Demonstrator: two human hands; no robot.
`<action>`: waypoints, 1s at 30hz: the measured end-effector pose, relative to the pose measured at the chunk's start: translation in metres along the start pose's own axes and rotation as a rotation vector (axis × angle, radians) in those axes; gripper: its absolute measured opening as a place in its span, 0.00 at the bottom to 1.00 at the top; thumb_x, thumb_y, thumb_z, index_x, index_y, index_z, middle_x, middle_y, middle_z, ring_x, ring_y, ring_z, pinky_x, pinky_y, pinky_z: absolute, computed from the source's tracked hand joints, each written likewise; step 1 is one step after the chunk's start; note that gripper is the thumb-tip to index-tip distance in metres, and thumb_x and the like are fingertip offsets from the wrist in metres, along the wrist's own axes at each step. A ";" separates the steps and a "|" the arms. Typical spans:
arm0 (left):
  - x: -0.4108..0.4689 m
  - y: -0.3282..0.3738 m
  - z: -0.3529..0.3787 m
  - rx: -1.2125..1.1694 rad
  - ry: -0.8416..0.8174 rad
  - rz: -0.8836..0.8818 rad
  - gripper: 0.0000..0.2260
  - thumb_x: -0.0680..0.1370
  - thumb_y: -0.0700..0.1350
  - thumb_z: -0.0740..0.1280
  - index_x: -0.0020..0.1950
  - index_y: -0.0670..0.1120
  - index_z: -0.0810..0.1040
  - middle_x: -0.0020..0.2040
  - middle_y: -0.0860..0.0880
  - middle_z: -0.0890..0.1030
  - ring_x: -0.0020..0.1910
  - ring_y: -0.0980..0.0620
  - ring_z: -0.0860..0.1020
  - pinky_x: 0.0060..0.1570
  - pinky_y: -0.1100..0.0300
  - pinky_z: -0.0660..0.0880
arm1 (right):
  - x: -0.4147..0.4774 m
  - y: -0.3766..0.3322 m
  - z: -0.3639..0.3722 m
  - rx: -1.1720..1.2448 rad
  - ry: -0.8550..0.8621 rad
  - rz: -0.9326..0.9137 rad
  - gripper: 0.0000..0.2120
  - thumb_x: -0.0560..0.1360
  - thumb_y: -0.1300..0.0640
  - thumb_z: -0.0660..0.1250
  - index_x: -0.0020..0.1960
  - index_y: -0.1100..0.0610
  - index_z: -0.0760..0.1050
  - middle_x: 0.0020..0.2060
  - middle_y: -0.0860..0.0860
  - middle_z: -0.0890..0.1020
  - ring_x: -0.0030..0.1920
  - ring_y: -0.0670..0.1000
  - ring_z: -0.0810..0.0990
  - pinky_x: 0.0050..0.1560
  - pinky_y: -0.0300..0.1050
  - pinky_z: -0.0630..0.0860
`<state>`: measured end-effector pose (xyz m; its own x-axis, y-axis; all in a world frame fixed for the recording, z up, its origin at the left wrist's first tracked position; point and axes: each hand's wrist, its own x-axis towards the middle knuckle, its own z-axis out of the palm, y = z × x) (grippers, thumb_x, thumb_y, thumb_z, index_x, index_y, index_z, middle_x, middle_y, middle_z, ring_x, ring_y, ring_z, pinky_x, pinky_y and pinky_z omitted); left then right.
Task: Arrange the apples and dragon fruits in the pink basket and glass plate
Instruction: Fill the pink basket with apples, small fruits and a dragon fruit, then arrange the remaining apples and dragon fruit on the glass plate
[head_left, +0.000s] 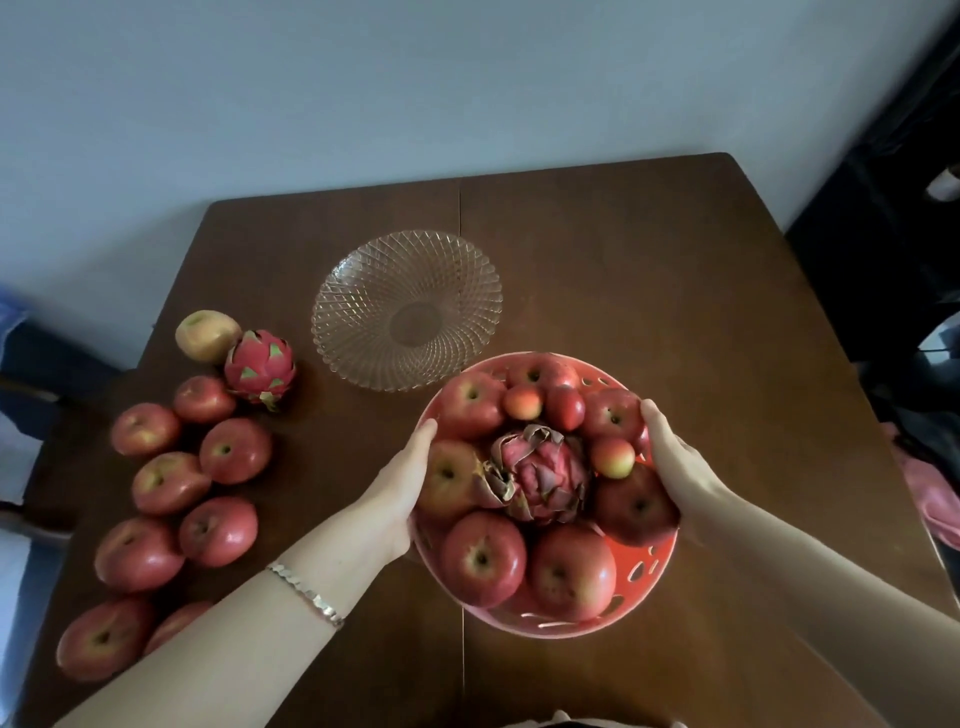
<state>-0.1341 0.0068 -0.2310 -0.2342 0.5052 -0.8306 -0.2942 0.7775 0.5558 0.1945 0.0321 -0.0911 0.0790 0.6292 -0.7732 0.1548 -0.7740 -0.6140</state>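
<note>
No text, label, brand or number can be read on the pink perforated plastic basket (641, 571), patterned clear glass plate (363, 270), red apples (483, 558) or brown wooden desk (649, 270).

One wide-angle view, worn on the person's head, faces forward and steeply down onto the desk (649, 270). It sits close: both forearms come in from 6 o'clock, and the left hand (402, 483) and right hand (675, 457) meet the pink basket (644, 577) near the middle. The desk's far edge and the wall (363, 104) fill the 12 o'clock part
</note>
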 end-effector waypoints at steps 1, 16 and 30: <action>0.005 0.008 0.007 -0.049 -0.126 0.022 0.28 0.73 0.67 0.62 0.69 0.55 0.70 0.59 0.48 0.82 0.59 0.46 0.79 0.55 0.33 0.73 | 0.006 -0.010 -0.004 -0.001 0.004 -0.013 0.37 0.69 0.30 0.58 0.68 0.54 0.70 0.62 0.57 0.77 0.59 0.59 0.78 0.63 0.59 0.72; -0.067 0.214 0.187 0.144 -0.067 -0.101 0.30 0.63 0.68 0.65 0.57 0.51 0.79 0.52 0.41 0.82 0.50 0.38 0.80 0.51 0.39 0.74 | 0.122 -0.181 -0.059 0.005 0.128 -0.105 0.38 0.71 0.30 0.56 0.71 0.56 0.66 0.66 0.58 0.73 0.61 0.61 0.76 0.63 0.58 0.72; -0.056 0.216 0.196 0.179 0.061 0.018 0.22 0.73 0.61 0.60 0.60 0.48 0.75 0.54 0.42 0.80 0.51 0.41 0.79 0.49 0.45 0.78 | 0.129 -0.192 -0.055 -0.092 0.236 -0.099 0.33 0.74 0.34 0.52 0.66 0.57 0.70 0.60 0.58 0.77 0.60 0.61 0.76 0.62 0.55 0.72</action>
<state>-0.0027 0.2197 -0.0708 -0.2955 0.4998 -0.8141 -0.1212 0.8257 0.5509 0.2296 0.2659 -0.0648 0.2849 0.7088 -0.6454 0.2609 -0.7052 -0.6593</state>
